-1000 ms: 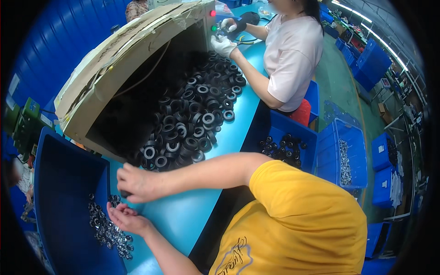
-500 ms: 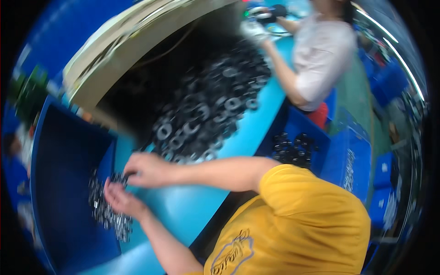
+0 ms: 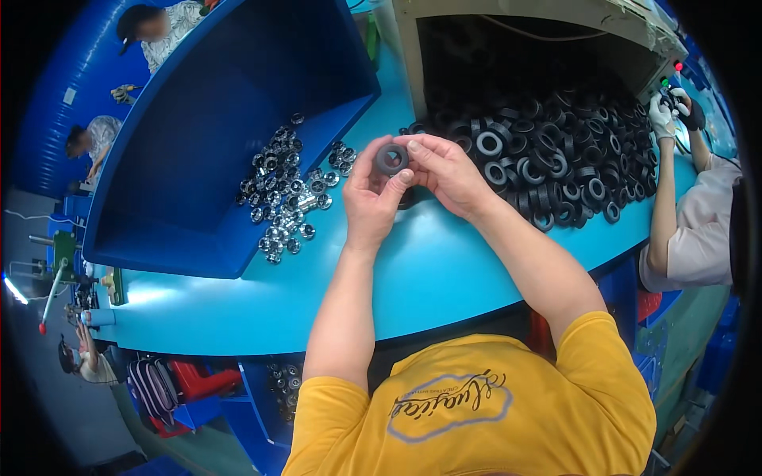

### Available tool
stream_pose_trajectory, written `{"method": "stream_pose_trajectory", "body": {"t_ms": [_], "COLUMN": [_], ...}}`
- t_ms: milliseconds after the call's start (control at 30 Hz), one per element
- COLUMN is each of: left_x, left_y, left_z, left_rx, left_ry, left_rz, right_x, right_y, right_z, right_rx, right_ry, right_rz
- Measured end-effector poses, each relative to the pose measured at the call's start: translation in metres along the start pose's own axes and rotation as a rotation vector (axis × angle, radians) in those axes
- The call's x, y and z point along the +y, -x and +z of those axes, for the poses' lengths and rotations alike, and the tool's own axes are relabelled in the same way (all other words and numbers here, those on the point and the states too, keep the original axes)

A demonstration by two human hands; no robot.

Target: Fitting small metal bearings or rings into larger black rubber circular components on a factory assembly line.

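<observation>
My left hand [image 3: 371, 198] and my right hand [image 3: 451, 174] meet above the table, both closed on a small black ring [image 3: 382, 163], which looks like a little tyre. Its round face is turned up, and something shiny shows in its hole. The left thumb presses on its near edge, while the right fingers and thumb hold it from the other side. Just left of my hands, shiny chrome hub-like parts [image 3: 274, 189] spill from a tipped blue bin [image 3: 182, 206]. To the right lies a large heap of black rings [image 3: 567, 170].
The turquoise table [image 3: 444, 274] curves along my front. A pale-framed housing [image 3: 410, 59] stands behind the ring heap. At the far right a co-worker's gloved hand [image 3: 660, 117] is at work. Red stools [image 3: 202, 381] and blue bins stand below the table edge.
My view has swung left, toward the blue bin. My hands, earlier apart by the chrome parts, have come together, and a black ring now shows between them.
</observation>
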State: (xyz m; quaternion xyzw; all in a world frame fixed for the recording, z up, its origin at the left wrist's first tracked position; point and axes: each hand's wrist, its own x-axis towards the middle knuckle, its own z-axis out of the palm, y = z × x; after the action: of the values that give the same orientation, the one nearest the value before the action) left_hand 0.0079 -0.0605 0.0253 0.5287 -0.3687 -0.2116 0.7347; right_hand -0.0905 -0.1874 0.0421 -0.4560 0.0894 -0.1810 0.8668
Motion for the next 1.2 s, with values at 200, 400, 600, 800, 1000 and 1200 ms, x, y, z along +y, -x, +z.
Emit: {"method": "stream_pose_trajectory", "body": {"t_ms": [200,400,600,800,1000,1200], "left_x": [0.002,0.001,0.002,0.015,0.008,0.006], "left_y": [0.0,0.001,-0.002,-0.009,-0.009,-0.01], "left_z": [0.001,0.001,-0.003,-0.032,-0.033,-0.035], "left_rx": [-0.008,-0.005,0.034,0.06,-0.005,0.057], "left_ry": [-0.014,-0.103,-0.204,0.791,1.001,0.971], "left_rz": [-0.025,0.027,0.114,-0.12,-0.234,-0.263], "right_x": [0.003,0.001,0.002,0.007,0.028,0.027], "right_y": [-0.002,0.0,-0.002,0.008,0.006,0.005], "right_z": [-0.002,0.0,-0.001,0.015,0.011,0.007], "right_rx": [0.016,0.025,0.105,0.003,-0.124,-0.044], "right_ry": [0.049,0.051,0.138,1.312,1.692,1.761], "right_rz": [-0.057,-0.063,-0.102,-0.635,-0.62,-0.59]}}
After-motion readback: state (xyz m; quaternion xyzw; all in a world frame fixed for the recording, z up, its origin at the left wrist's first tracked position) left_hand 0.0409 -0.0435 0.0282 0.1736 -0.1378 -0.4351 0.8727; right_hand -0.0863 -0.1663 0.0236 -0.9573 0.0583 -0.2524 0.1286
